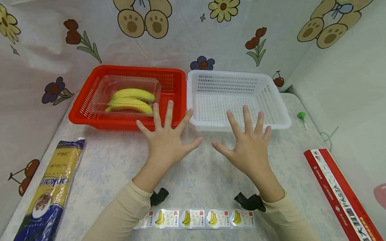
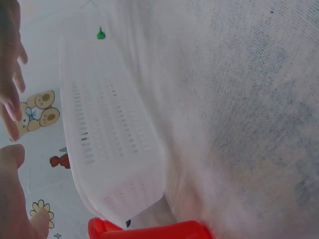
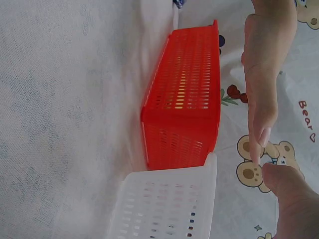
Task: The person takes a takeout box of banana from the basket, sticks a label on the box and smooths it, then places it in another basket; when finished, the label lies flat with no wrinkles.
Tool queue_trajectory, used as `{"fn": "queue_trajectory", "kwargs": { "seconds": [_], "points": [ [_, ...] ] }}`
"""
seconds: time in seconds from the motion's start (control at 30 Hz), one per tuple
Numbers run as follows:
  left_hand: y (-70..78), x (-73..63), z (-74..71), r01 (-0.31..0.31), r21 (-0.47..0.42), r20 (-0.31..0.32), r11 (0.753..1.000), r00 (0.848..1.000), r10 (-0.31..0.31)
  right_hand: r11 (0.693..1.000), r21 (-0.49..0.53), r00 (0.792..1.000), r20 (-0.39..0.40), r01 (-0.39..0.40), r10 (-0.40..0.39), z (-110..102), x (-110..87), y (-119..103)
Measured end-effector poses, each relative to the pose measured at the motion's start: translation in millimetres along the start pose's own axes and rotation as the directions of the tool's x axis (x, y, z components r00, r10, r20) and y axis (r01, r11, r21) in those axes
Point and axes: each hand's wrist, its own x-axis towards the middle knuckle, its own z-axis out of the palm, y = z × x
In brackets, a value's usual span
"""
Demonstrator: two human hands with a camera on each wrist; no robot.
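Observation:
Both hands hover over the table with fingers spread and nothing held. The left hand [image 1: 165, 142] is nearest the front edge of the red basket [image 1: 87, 120], in which a clear plastic box [image 1: 102, 91] holds yellow bananas [image 1: 131, 101]. Close to the front of the white basket [image 1: 280, 119] is the right hand [image 1: 251, 147]. In the left wrist view the white basket [image 2: 114, 139] stands beside the red rim [image 2: 164, 231]. The right wrist view shows the red basket [image 3: 184, 99] from the side, with the white one [image 3: 164, 199] touching or close to it.
A strip of banana stickers [image 1: 191, 218] lies at the front, between the forearms. At left is a pasta packet [image 1: 51, 189]; at right, a red pasta box [image 1: 342, 197] and a green lollipop [image 1: 301, 115]. Printed cloth [image 1: 177, 50] rises behind the baskets.

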Motion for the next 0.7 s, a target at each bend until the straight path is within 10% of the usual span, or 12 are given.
{"fn": "queue_trajectory", "kwargs": {
  "seconds": [0.43, 0.7],
  "points": [
    [-8.2, 0.1, -1.0, -0.024, 0.01, -0.003, 1.0, 1.0, 0.024, 0.999, 0.024, 0.998, -0.052, 0.046, -0.045, 0.1, 2.9, 5.7],
    [-46.7, 1.0, -17.6, 0.026, -0.06, -0.002, 0.998, 1.0, -0.026, 0.981, 0.141, 0.988, -0.103, 0.132, -0.118, -0.8, 9.1, 8.7]
  ]
}}
